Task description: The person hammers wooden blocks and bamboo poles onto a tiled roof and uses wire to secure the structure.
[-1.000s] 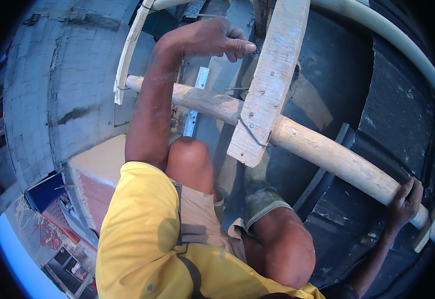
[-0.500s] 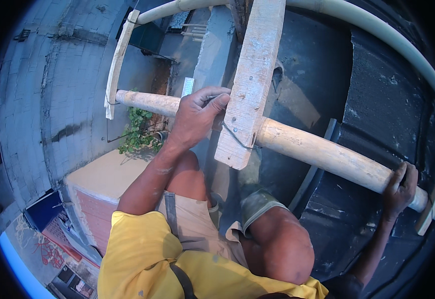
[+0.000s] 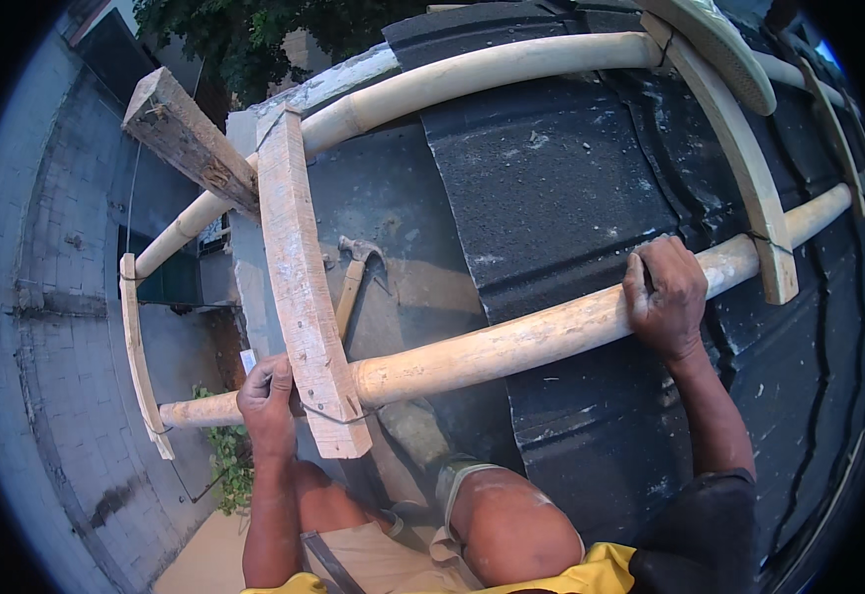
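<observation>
Two bamboo poles, joined by flat wooden crosspieces tied on with wire, form a ladder-like frame in front of me. My left hand point(image 3: 266, 396) is closed on the near bamboo pole point(image 3: 492, 346), right beside the left side of a wooden crosspiece point(image 3: 304, 267). Farther right, my right hand point(image 3: 667, 297) grips the same pole, its fingers curled over the top, short of another crosspiece point(image 3: 739, 158). A claw hammer point(image 3: 350, 292) with a wooden handle lies on the grey surface beyond the near pole. Part of its handle is hidden by the crosspiece.
Black ribbed roof sheets point(image 3: 551, 188) spread under the frame to the right. A rough wooden post point(image 3: 190, 139) stands against the far bamboo pole. At left rises a grey block wall point(image 3: 66, 297), with a green plant point(image 3: 222, 465) lower down. A flat sole-shaped object point(image 3: 724, 59) rests at upper right.
The view has swung rightward and up, bringing more roof and the whole hammer head into sight. My left hand has gone from fingers raised at the crosspiece to closed on the pole.
</observation>
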The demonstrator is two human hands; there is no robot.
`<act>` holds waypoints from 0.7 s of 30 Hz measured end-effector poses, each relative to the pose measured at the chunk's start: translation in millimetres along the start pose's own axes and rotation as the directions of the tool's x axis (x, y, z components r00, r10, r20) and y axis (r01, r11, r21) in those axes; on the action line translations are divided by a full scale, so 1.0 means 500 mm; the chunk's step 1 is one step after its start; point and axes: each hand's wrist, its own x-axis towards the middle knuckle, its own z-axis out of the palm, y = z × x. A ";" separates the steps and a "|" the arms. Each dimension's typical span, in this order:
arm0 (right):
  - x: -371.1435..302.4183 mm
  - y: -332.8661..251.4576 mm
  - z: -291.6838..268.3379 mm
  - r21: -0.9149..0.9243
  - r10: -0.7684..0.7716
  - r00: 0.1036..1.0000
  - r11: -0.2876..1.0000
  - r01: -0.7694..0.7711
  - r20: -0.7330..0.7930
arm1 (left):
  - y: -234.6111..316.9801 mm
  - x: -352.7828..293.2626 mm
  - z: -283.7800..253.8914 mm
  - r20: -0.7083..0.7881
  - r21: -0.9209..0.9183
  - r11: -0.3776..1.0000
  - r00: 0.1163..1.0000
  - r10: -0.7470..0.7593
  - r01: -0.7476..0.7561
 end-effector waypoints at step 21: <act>-0.001 -0.010 -0.001 -0.031 0.010 1.000 0.999 -0.010 -0.023 | 0.000 0.020 -0.036 0.028 0.471 0.851 0.969 0.247 -0.231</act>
